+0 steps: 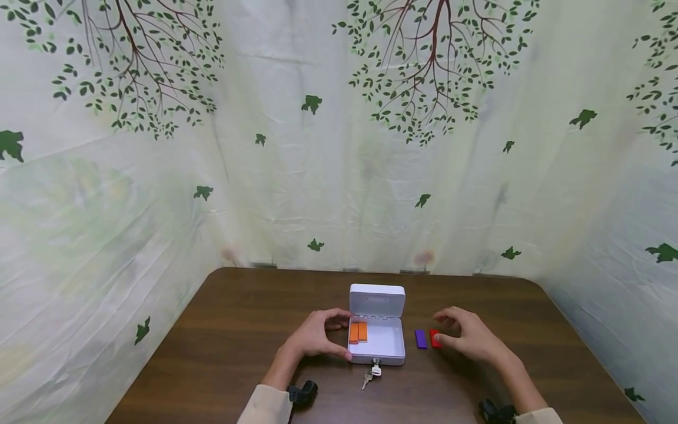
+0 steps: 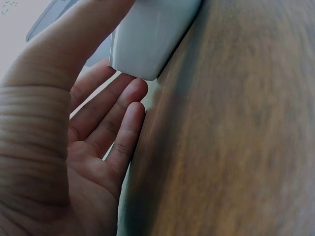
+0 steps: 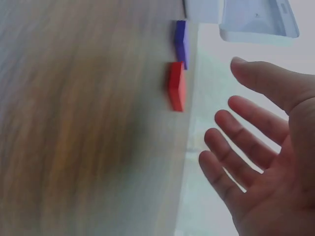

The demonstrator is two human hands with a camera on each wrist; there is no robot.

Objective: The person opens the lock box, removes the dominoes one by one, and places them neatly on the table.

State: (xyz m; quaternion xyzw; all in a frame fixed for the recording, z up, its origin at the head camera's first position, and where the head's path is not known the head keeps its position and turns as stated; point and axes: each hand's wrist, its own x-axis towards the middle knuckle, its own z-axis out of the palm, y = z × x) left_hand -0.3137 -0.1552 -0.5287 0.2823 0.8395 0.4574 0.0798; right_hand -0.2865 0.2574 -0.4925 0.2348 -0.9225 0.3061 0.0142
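A small white metal box [image 1: 377, 350] stands on the table with its lid [image 1: 377, 301] raised. Two orange blocks [image 1: 358, 332] lie at the left inside it. My left hand [image 1: 323, 334] holds the box's left side, thumb at the front corner and fingers toward the back. In the left wrist view the box's wall [image 2: 147, 39] shows between thumb and fingers. To the right of the box lie a purple block [image 1: 421, 339] and a red block [image 1: 435, 338]. Over the red block hovers my right hand [image 1: 471, 337], fingers apart and holding nothing in the right wrist view.
A key [image 1: 366, 380] with a tag hangs from the lock at the box's front. The brown wooden table [image 1: 238, 353] ends at a leaf-patterned cloth [image 1: 365, 176] behind and at both sides. Each wrist wears a black camera strap [image 1: 303, 393].
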